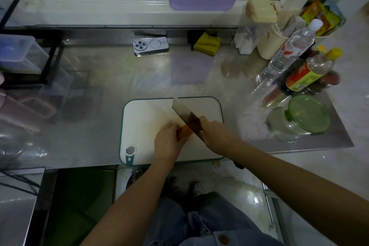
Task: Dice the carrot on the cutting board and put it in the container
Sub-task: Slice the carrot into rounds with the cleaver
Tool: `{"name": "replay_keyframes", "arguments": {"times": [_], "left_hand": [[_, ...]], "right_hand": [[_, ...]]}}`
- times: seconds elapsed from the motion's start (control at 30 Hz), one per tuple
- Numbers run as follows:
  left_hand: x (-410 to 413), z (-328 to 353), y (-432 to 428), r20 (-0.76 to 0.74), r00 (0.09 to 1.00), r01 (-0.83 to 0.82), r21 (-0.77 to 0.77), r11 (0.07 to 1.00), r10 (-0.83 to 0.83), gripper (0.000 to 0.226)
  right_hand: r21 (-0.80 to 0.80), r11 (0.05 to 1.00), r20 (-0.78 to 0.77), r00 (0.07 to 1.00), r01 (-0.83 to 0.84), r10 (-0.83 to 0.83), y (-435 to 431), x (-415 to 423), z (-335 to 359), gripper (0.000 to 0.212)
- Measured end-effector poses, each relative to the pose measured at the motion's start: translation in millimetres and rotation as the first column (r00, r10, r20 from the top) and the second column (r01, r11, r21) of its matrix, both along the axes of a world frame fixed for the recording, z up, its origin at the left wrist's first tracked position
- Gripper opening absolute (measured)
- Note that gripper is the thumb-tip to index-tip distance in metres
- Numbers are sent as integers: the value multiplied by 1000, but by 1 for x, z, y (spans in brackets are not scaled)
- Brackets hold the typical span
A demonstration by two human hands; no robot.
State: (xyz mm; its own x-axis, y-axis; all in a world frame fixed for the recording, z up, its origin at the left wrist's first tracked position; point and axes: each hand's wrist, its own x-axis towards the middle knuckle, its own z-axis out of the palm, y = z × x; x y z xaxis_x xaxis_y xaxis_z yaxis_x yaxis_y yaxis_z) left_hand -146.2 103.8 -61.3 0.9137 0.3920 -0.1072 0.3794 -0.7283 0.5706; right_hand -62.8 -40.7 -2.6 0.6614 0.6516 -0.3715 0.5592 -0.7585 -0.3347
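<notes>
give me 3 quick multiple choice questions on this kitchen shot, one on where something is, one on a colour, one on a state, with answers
1. Where is the green lid relative to the cutting board?
A. to its left
B. to its right
C. on it

2. The folded cloth at the back of the counter is
A. yellow
B. red
C. white

3. The right hand
A. hangs empty
B. grips a cleaver
C. holds a bottle

Answers:
1 B, the lid is right of the board.
2 A, it is yellow, near the phone.
3 B, it wraps the handle, with the blade at the carrot that the left hand holds.
</notes>
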Motion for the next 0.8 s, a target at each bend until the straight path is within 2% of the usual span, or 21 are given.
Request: {"name": "replay_keyframes", "arguments": {"times": [0.23, 0.5, 0.7, 0.8], "left_hand": [[3, -3, 0, -30, 1000, -2, 11, 1000, 2, 22], [4, -1, 1, -36, 999, -15, -34, 999, 14, 21], [5, -2, 0, -42, 999, -9, -19, 1000, 8, 21], [6, -1, 1, -43, 999, -10, -28, 1000, 9, 21]], "right_hand": [[5, 1000, 25, 999, 21, -21, -1, -6, -6, 34], [83, 994, -48, 997, 69, -65, 13, -3, -31, 14], [104, 992, -24, 997, 75, -72, 11, -10, -43, 23], [93, 994, -27, 998, 61, -59, 13, -8, -38, 20]]}}
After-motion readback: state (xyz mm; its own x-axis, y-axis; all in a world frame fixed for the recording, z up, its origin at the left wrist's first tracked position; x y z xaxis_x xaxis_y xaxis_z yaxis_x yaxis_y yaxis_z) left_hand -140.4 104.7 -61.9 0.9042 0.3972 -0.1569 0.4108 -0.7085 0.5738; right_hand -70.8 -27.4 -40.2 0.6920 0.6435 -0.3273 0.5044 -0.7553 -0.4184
